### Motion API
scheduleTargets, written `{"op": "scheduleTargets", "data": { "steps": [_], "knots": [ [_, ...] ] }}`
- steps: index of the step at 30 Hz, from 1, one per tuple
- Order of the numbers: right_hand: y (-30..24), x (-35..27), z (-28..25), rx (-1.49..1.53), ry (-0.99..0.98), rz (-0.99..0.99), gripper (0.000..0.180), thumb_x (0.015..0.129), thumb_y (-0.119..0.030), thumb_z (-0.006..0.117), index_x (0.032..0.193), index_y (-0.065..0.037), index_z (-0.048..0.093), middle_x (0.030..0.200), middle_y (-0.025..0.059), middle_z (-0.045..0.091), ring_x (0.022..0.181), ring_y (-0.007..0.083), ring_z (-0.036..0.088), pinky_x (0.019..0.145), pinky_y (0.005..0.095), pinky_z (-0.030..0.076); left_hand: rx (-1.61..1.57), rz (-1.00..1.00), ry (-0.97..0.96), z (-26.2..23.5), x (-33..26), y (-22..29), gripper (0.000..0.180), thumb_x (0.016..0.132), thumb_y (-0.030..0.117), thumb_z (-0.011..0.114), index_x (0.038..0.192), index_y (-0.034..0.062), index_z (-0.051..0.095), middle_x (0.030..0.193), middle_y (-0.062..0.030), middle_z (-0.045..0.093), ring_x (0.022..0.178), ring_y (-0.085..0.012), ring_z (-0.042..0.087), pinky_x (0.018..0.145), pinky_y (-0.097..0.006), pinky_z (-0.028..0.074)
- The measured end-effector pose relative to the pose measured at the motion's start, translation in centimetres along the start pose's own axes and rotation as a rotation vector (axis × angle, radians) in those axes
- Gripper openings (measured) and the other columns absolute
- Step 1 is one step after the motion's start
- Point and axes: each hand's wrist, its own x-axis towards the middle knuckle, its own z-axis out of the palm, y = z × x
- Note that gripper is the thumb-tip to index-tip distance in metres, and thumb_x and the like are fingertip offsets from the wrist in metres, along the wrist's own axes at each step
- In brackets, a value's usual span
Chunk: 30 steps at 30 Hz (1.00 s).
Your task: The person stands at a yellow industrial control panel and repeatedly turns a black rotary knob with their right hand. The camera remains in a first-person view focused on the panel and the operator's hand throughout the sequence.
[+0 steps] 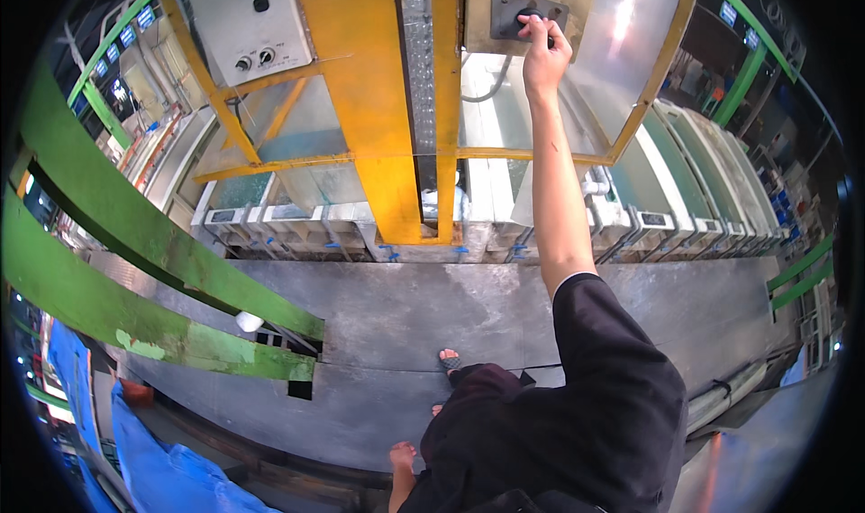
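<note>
My right hand is raised, and its fingers close around a black knob on a dark grey switch plate. That plate sits on a beige control panel inside a yellow metal frame. My bare right forearm runs up from a black sleeve. My left hand is not in view. Below me are my black trousers and my sandalled feet on the grey metal floor.
A second grey control box with round buttons hangs upper left. Green railing bars cross the left side. Rows of pale rectangular tanks lie beyond the walkway. Blue sheeting lies lower left. A floor gap opens by the railing.
</note>
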Motion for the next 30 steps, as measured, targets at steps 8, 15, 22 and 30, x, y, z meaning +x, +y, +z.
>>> {"op": "scheduleTargets", "data": {
  "steps": [8,15,22,30],
  "knots": [
    [0.8,0.3,-0.4,-0.07,-0.043,-0.09,0.025,0.083,-0.014,0.058,0.064,0.0,0.051,0.065,0.0008,0.054,0.069,0.0091,0.05,0.089,0.0308,0.038,0.123,0.039,0.051,0.1,2.1,7.0,0.018,0.08,0.008,0.048,0.09,-0.0035,0.058,0.071,-0.0078,0.06,0.059,-0.0157,0.058,0.054,-0.027,0.048],
    [2.2,1.0,-1.0,-0.102,-0.098,-0.312,0.023,0.082,-0.01,0.051,0.061,-0.001,0.048,0.057,0.0026,0.049,0.057,0.0099,0.046,0.097,0.0434,0.036,0.509,0.226,0.025,4.4,1.5,14.3,0.026,0.078,0.023,0.05,0.079,-0.0006,0.062,0.068,-0.0078,0.06,0.058,-0.0158,0.058,0.058,-0.029,0.048],
    [1.8,3.4,-2.5,-0.028,-0.377,-0.399,0.028,0.081,-0.016,0.046,0.058,0.001,0.044,0.055,0.0044,0.042,0.055,0.0127,0.043,0.088,0.0439,0.04,0.551,0.365,0.25,7.6,8.7,14.8,0.024,0.076,0.022,0.056,0.087,0.0013,0.065,0.073,-0.0094,0.064,0.062,-0.0174,0.061,0.062,-0.029,0.048],
    [0.5,3.0,0.8,-0.457,-0.248,-0.51,0.032,0.079,0.0,0.055,0.05,-0.004,0.042,0.044,0.0061,0.037,0.039,0.0185,0.036,0.058,0.03,0.04,0.43,0.141,-0.008,7.1,11.1,15.8,0.021,0.076,0.017,0.058,0.085,-0.0003,0.065,0.071,-0.0097,0.064,0.064,-0.0172,0.061,0.06,-0.03,0.047]
  ]
}}
